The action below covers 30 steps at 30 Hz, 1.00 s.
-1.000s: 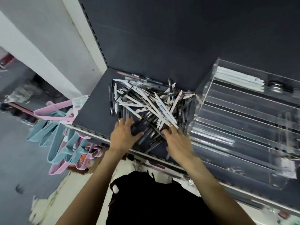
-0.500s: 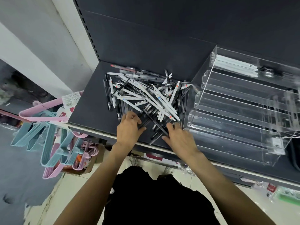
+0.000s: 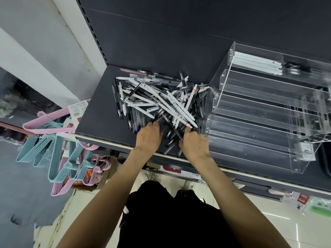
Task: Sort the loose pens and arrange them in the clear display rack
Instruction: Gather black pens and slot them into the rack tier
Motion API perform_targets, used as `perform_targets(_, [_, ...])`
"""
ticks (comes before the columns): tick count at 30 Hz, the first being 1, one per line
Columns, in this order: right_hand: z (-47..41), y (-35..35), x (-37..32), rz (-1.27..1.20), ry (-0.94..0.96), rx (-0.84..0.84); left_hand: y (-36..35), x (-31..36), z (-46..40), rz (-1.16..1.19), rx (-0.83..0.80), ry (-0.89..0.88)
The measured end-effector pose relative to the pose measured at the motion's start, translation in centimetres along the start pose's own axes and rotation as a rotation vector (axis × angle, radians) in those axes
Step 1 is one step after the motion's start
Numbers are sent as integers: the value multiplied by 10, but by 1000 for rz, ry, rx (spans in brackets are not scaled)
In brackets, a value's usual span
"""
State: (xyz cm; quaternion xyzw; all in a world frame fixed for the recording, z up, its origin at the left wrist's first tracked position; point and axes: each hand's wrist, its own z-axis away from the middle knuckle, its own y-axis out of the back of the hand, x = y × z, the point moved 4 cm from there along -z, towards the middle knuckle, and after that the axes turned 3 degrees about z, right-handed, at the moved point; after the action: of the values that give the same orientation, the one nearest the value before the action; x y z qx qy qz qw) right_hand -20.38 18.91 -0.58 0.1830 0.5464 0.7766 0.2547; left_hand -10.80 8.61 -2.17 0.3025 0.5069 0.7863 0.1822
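Note:
A heap of loose pens (image 3: 161,102), white and black, lies on the dark grey shelf (image 3: 100,111). My left hand (image 3: 148,137) rests on black pens at the heap's near edge, fingers bent down onto them. Just to its right, my right hand (image 3: 194,144) reaches into the heap's near right corner. Its fingertips curl among the pen ends, and whether they hold one is hidden. The clear display rack (image 3: 250,113) stands right of the heap in stepped tiers. Its top tier holds white pens (image 3: 256,62) and a few dark ones (image 3: 293,66). The lower tiers look bare.
Pink and blue hangers (image 3: 59,158) hang off the shelf's left end, beside a price tag (image 3: 78,109). The shelf's front edge (image 3: 111,143) runs just under my wrists. A dark back panel (image 3: 161,42) rises behind the heap. Packaged goods sit on lower shelving at the bottom right.
The view has shifted, so heap and rack sit differently in frame. Both hands stay at the heap's near edge; the left fingers, earlier spread flat, are now bent onto the pens.

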Motion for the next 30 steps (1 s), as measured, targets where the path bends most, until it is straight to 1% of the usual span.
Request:
perform_targets(2, [0, -2, -2, -26, -9, -4, 2, -4, -3, 146, -37, 3])
perform_targets(4, [1, 0, 0, -83, -30, -24, 5, -8, -3, 369, -96, 46])
perform_targets(6, [4, 8, 5, -218, -65, -29, 6, -13, 0, 573, -176, 113])
perform_targets(8, [10, 19, 14, -361, -90, -23, 3, -17, 7, 707, -250, 178])
perform_targets(10, [20, 31, 27, -480, -92, -16, 0, -23, 15, 877, -269, 249])
perform_targets(12, [32, 44, 41, -576, -83, -1, 4, -26, 26, 1018, -258, 283])
perform_targets(14, [44, 56, 56, -773, -109, 0, 14, -24, 41, 1143, -242, 259])
perform_targets(17, [55, 67, 63, -1316, -120, -73, 32, -8, 60, 1349, -202, 154])
perform_targets(18, [56, 69, 61, -1441, -93, -88, 37, -1, 63, 1391, -178, 123])
perform_targets(19, [55, 70, 58, -1512, -65, -93, 41, 7, 65, 1421, -154, 96])
perform_targets(21, [48, 67, 51, -1568, -27, -76, 45, 25, 65, 1480, -135, 64])
perform_targets(23, [39, 65, 45, -1545, 5, 12, 46, 40, 63, 1556, -151, 73])
perform_targets(24, [35, 66, 45, -1458, 41, 110, 47, 44, 62, 1588, -159, 95])
perform_targets(26, [28, 74, 47, -1127, 183, 361, 48, 46, 59, 1647, -176, 137])
perform_targets(28, [23, 84, 50, -768, 374, 584, 50, 43, 58, 1718, -224, 167])
perform_targets(30, [17, 90, 54, -560, 537, 697, 52, 38, 57, 1789, -296, 194])
